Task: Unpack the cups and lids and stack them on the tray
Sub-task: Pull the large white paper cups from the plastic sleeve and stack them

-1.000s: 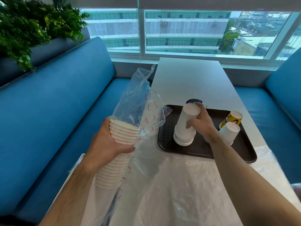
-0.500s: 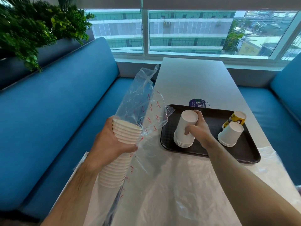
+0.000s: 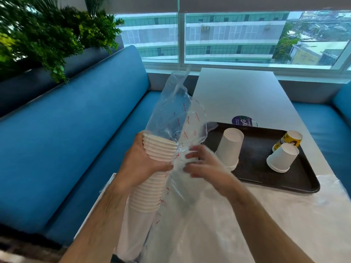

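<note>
Over the near-left edge of the white table point(image 3: 235, 95), in the head view, the left hand point(image 3: 140, 164) grips a tall stack of nested white paper cups point(image 3: 152, 168). Its fingers and thumb curl round the upper part of the stack, just below the top rims. The stack is tilted, rims up and toward the window, with its lower part sheathed in a clear plastic sleeve point(image 3: 178, 118) printed with red lettering. The loose, crumpled top of the sleeve rises above the stack.

The right hand point(image 3: 205, 164) is just beside the stack, on its right. Its fingers are spread and only slightly bent, and they touch the clear film of the sleeve. Motion blur on the fingertips prevents telling whether they pinch the film.

To the right of both hands, a dark tray point(image 3: 266, 177) lies flat on the table. On its left part stands a short stack of inverted white cups point(image 3: 230, 147), close to the right hand but apart from it. On its right part, a second short stack of inverted cups point(image 3: 282, 157) leans against a yellow printed cup point(image 3: 289, 140) behind it.

A sheet of clear plastic point(image 3: 284, 215) covers the near part of the table. A round purple label point(image 3: 242, 121) lies just beyond the tray's far edge. Blue bench seating point(image 3: 66, 139) flanks the table.
</note>
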